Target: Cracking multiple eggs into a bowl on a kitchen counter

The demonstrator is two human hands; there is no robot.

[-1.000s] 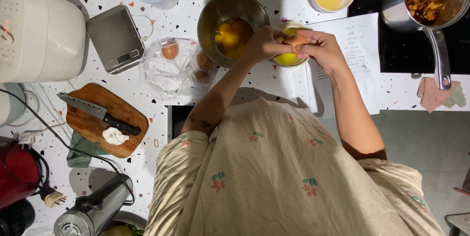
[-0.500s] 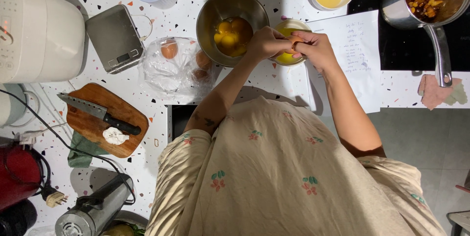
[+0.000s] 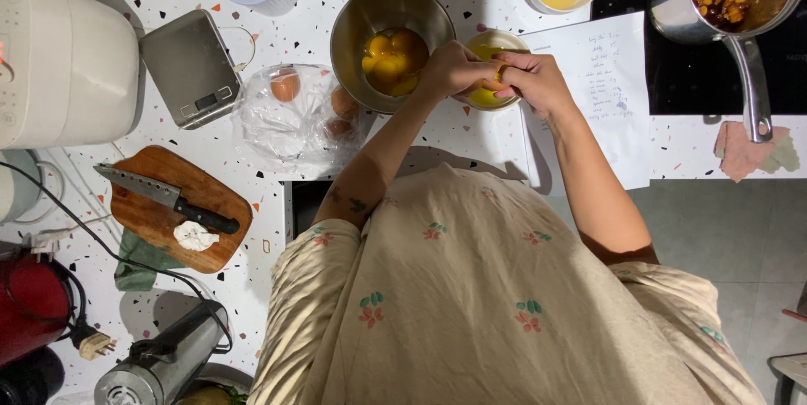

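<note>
Head view: speckled white countertop [image 3: 471, 132] beside grey floor [image 3: 723, 245].

A small round pale bowl [image 3: 487, 69] stood upright on the speckled counter, just right of a larger round steel mixing bowl [image 3: 370, 27] and nearly touching it. Yellow showed inside the small bowl, mostly hidden by the hands above it. The steel bowl held several whole orange-yellow egg yolks [image 3: 393, 59], pooled together against its near side.
</note>
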